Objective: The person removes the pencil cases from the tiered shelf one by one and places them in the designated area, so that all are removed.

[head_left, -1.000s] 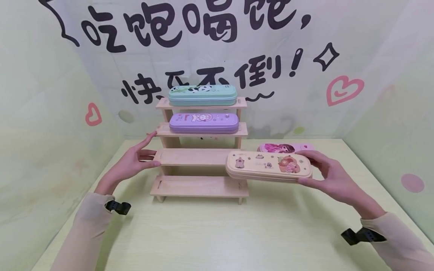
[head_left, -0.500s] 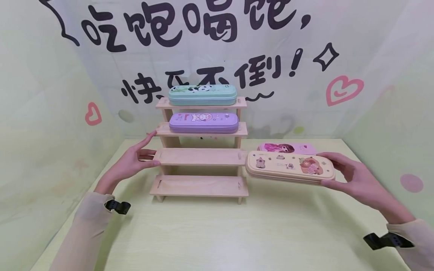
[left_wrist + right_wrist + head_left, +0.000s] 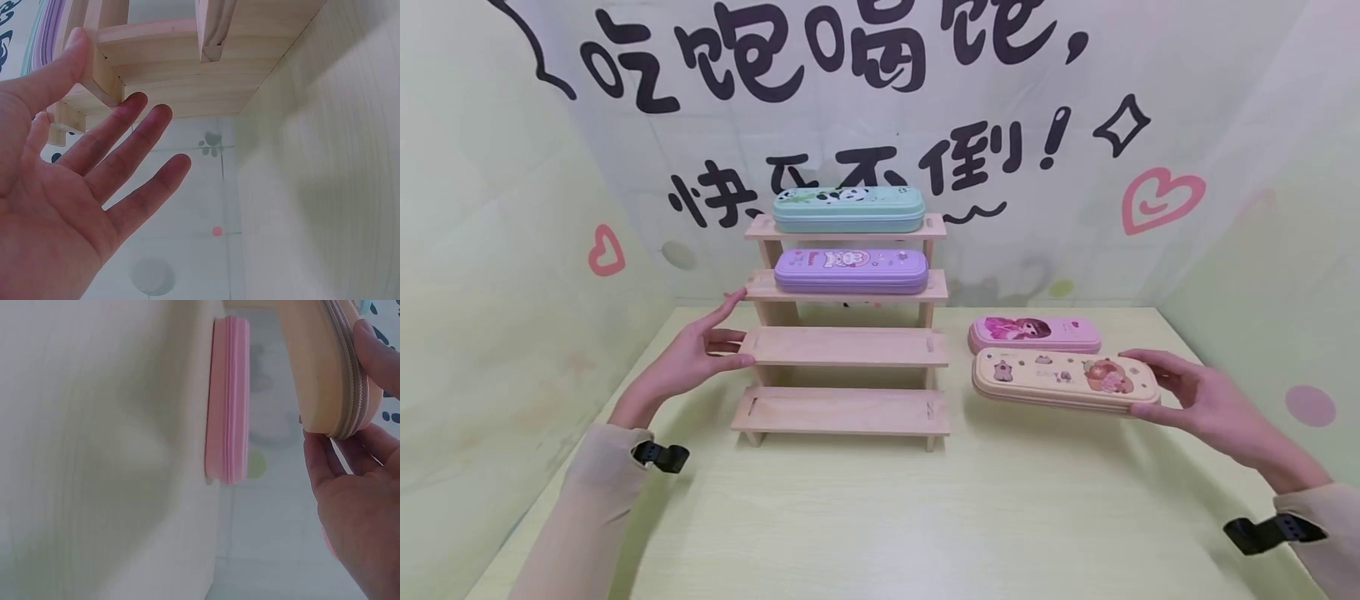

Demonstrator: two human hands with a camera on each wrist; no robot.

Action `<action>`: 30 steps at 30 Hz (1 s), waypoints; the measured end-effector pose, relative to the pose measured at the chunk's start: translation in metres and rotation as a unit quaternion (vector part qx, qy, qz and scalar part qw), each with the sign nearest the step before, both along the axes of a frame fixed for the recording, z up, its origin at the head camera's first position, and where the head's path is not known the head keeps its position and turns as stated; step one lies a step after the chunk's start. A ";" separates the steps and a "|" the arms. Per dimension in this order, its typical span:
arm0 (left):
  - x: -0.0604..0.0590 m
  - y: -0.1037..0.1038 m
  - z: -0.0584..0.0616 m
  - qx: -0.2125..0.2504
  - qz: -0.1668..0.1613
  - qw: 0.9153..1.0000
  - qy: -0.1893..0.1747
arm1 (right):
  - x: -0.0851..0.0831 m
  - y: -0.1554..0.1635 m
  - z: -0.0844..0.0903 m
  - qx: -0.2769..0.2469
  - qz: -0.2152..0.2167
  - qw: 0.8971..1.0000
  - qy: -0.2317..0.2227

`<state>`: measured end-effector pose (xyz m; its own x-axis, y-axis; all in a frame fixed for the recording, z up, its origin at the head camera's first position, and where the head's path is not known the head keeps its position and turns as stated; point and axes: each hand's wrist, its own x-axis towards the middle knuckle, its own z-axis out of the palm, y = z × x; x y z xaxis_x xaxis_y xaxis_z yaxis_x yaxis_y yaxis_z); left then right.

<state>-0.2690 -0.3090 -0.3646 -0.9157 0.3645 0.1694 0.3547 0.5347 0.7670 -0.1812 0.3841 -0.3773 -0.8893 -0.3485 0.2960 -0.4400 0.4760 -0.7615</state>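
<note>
My right hand [image 3: 1180, 392] grips the right end of a beige pencil case [image 3: 1063, 381] with cartoon animals, held just above the table to the right of the wooden stepped shelf [image 3: 846, 346]. The right wrist view shows thumb and fingers pinching that beige case [image 3: 325, 369]. Behind it a pink pencil case [image 3: 1034, 333] [image 3: 228, 400] lies on the table. My left hand [image 3: 700, 358] rests with straight fingers [image 3: 134, 150] against the left end of the shelf's middle tiers. A purple case [image 3: 852, 272] and a teal panda case [image 3: 848, 209] lie on the two upper tiers.
The shelf's two lower tiers [image 3: 842, 410] hold nothing. The yellow-green table [image 3: 925, 517] is boxed in by pale walls on the left, right and back, the back wall [image 3: 865, 100] printed with large black characters and hearts.
My right hand has carried the beige case rightward and lower, away from the shelf's third tier, to a spot in front of the pink case. The left hand has stayed put.
</note>
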 end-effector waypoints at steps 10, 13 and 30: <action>-0.001 0.001 0.000 -0.008 0.006 1.000 0.004 | -0.018 0.016 -0.022 0.020 -0.006 0.999 -0.047; -0.001 0.001 0.001 -0.008 0.006 1.000 0.004 | -0.025 0.018 -0.028 0.026 -0.013 0.998 -0.056; 0.000 -0.001 0.000 -0.009 0.007 1.000 0.005 | -0.044 0.024 -0.036 0.074 -0.032 0.991 -0.107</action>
<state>-0.2687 -0.3096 -0.3647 -0.9190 0.3548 0.1722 0.3550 0.5540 0.7531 -0.2248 0.4079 -0.4134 -0.9478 -0.3152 0.0476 -0.2410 0.6108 -0.7542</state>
